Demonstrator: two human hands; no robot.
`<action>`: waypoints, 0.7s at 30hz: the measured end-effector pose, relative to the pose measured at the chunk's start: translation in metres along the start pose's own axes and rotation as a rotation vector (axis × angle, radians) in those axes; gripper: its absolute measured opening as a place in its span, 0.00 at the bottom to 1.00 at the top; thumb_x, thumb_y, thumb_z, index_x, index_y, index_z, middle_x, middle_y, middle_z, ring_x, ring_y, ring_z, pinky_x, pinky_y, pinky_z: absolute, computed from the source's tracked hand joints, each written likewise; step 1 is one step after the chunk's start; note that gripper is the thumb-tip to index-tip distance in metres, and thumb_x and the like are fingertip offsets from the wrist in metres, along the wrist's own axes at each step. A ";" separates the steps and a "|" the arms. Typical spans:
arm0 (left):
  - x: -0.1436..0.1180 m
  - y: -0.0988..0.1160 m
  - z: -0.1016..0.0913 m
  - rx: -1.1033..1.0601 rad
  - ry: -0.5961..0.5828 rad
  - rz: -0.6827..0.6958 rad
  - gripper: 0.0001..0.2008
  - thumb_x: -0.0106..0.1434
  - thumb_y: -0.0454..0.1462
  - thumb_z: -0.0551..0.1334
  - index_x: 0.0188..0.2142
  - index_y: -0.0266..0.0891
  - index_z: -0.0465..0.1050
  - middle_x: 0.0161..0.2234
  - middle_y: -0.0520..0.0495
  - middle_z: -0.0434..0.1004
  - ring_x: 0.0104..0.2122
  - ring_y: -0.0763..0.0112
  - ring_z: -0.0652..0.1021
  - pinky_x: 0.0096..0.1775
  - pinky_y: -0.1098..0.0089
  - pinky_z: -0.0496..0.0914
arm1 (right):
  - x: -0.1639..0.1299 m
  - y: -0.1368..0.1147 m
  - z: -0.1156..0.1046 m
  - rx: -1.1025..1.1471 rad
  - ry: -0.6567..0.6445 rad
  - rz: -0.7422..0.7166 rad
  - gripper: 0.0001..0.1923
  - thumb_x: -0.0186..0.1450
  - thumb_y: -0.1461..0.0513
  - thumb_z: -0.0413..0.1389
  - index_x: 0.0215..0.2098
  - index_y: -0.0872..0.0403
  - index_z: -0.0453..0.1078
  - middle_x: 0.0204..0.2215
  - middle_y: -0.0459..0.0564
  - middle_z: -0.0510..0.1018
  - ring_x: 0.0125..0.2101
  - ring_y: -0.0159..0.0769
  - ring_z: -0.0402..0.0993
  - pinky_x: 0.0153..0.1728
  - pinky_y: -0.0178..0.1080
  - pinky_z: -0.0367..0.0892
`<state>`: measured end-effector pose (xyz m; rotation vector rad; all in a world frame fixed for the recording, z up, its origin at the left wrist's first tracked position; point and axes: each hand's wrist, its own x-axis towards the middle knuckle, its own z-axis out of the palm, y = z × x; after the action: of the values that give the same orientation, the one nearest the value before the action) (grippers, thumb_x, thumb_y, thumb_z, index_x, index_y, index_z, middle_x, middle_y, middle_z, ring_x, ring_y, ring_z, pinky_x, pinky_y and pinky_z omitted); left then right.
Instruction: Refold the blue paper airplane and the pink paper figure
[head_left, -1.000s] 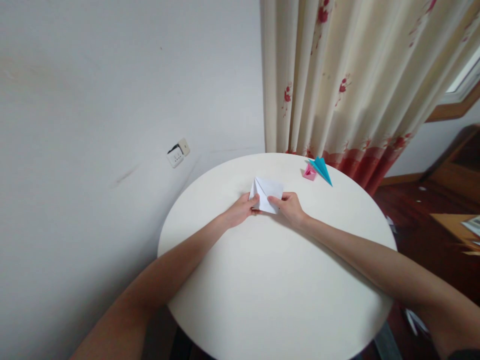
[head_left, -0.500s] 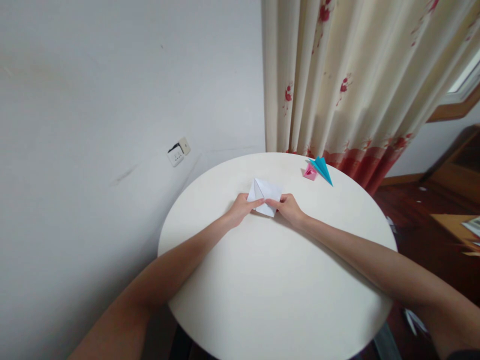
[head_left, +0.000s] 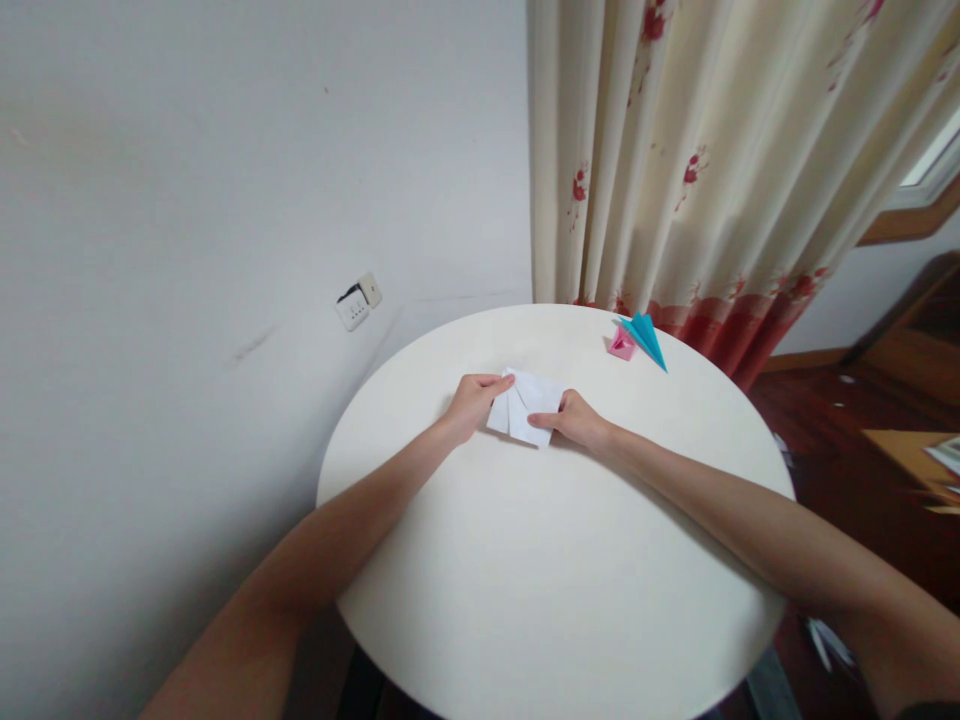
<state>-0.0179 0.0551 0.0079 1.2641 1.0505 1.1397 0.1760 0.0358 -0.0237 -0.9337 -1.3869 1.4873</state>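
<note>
A folded sheet of white paper (head_left: 522,425), with crease lines and overlapping flaps, is held just above the round white table (head_left: 555,560). My left hand (head_left: 472,398) pinches its upper left part, the thumb lying over the top flap near the far edge. At the right side my right hand (head_left: 579,418) grips the paper, thumb flat on top and the other fingers curled behind and under it. The fingers beneath the paper are mostly hidden.
Toward the table's far right lie a blue paper plane (head_left: 646,342) and a small pink folded paper piece (head_left: 622,344), touching or overlapping. A patterned curtain (head_left: 675,200) hangs behind the table. On the left wall (head_left: 187,250) is a power socket (head_left: 353,310).
My left thumb has moved up and left to the far corner of the paper. The raised pointed flap now lies flatter, and the paper has come slightly nearer.
</note>
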 end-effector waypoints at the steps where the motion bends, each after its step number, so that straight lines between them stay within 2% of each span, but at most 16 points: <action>1: 0.001 0.001 0.000 -0.013 0.027 0.017 0.23 0.46 0.51 0.75 0.30 0.32 0.81 0.30 0.40 0.82 0.30 0.64 0.78 0.34 0.67 0.69 | 0.000 0.000 0.000 0.008 -0.012 0.000 0.19 0.46 0.61 0.69 0.36 0.60 0.79 0.35 0.54 0.83 0.32 0.39 0.76 0.38 0.42 0.71; 5: 0.003 -0.001 0.000 -0.064 0.095 0.034 0.23 0.46 0.52 0.75 0.29 0.33 0.80 0.30 0.41 0.81 0.31 0.66 0.78 0.35 0.68 0.70 | -0.001 0.001 0.001 0.014 -0.022 0.014 0.19 0.45 0.62 0.70 0.36 0.60 0.79 0.36 0.54 0.83 0.32 0.38 0.76 0.38 0.42 0.70; 9: -0.002 -0.007 0.004 -0.010 -0.042 -0.075 0.25 0.47 0.53 0.74 0.33 0.32 0.80 0.31 0.40 0.82 0.29 0.63 0.78 0.32 0.67 0.69 | -0.002 0.000 0.001 0.035 0.006 0.031 0.19 0.46 0.60 0.70 0.35 0.60 0.79 0.35 0.54 0.83 0.31 0.39 0.76 0.37 0.42 0.70; 11: -0.006 -0.010 0.007 0.031 -0.098 -0.086 0.25 0.47 0.51 0.75 0.34 0.31 0.81 0.32 0.39 0.82 0.30 0.62 0.79 0.34 0.66 0.70 | -0.003 0.000 0.000 0.061 0.029 0.016 0.19 0.47 0.59 0.69 0.36 0.60 0.79 0.35 0.55 0.83 0.32 0.39 0.77 0.38 0.41 0.70; 15: -0.011 -0.015 0.013 0.064 -0.094 -0.061 0.24 0.47 0.47 0.76 0.38 0.31 0.80 0.36 0.39 0.82 0.32 0.63 0.79 0.36 0.66 0.70 | -0.001 0.000 -0.001 0.061 0.140 -0.011 0.18 0.48 0.57 0.69 0.33 0.61 0.79 0.34 0.56 0.83 0.31 0.39 0.75 0.34 0.40 0.68; 18: -0.012 -0.017 0.016 0.097 -0.080 -0.049 0.22 0.47 0.45 0.76 0.36 0.32 0.80 0.33 0.43 0.81 0.29 0.67 0.76 0.33 0.68 0.68 | 0.002 0.001 -0.003 0.034 0.216 -0.038 0.18 0.49 0.56 0.69 0.32 0.62 0.78 0.31 0.55 0.82 0.29 0.38 0.73 0.32 0.39 0.66; 21: -0.012 -0.017 0.017 0.144 -0.070 -0.026 0.18 0.48 0.44 0.76 0.31 0.32 0.79 0.26 0.47 0.77 0.24 0.71 0.72 0.29 0.70 0.64 | 0.003 0.002 -0.004 0.010 0.276 -0.056 0.18 0.49 0.55 0.68 0.29 0.62 0.77 0.28 0.54 0.81 0.26 0.36 0.71 0.28 0.39 0.64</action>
<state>-0.0025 0.0415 -0.0084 1.3898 1.1092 1.0076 0.1782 0.0400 -0.0256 -1.0423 -1.1929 1.2688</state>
